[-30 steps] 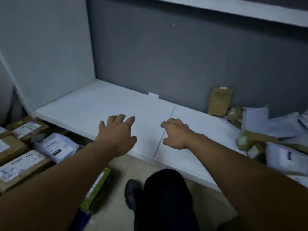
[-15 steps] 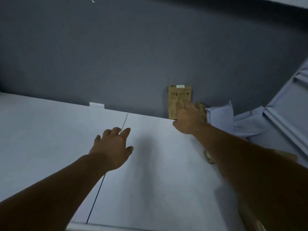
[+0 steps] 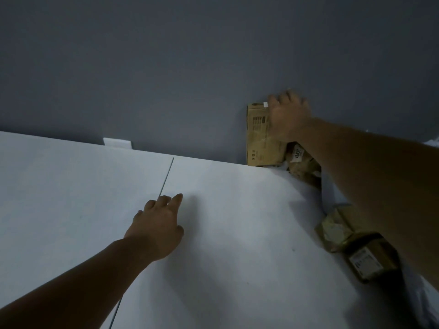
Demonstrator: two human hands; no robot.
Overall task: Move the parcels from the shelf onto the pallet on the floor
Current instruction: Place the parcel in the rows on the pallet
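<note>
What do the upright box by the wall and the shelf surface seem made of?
Upright box: brown cardboard, matt, with black print and a shiny patch, possibly tape. Shelf: smooth white board, perhaps laminate or paint; a thin seam divides two panels.

Parcel storeroom, white shelf (image 3: 213,233), labelled cardboard parcels (image 3: 365,257), grey wall (image 3: 166,67)

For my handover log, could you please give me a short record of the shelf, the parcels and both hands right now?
Shelf: white, with a seam; grey wall behind
Upright parcel: brown box standing against the wall
Right hand: fingers curled over the box's top edge
Left hand: open, over the shelf beside the seam
Labelled parcel: taped, lying at the right
</note>
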